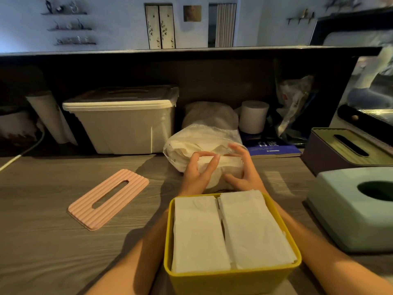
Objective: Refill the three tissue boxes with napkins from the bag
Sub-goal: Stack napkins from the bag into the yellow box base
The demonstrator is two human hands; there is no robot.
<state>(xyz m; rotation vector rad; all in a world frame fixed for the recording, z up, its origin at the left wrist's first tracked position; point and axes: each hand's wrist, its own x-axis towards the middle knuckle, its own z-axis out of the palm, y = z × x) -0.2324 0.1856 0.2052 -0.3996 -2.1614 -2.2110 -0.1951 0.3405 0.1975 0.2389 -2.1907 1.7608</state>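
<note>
Head view: both hands work at a stack of napkins (221,167) just beyond the yellow tissue box (231,275), at the mouth of the clear plastic bag (202,141) lying on the wooden table (42,231). Left hand (195,171) grips the stack's left end, thumb and fingers curled over its top edge. Right hand (242,167) holds the right end, fingers bent over the top and thumb low against the near face. Bag appears to hold more napkins, against the far side of the stack. Yellow box sits nearest, lid off, with two side-by-side piles of white napkins rising to about its rim. Pink ribbed lid (108,199) lies flat on the table to the left, well apart from the box. Right side: mint-green tissue box (340,220), lid on, oval opening dark; farther right, purple tissue box (323,154) with ribbed slotted lid on. Far left: cream storage bin (125,128); paper roll (253,116) behind the bag.
</note>
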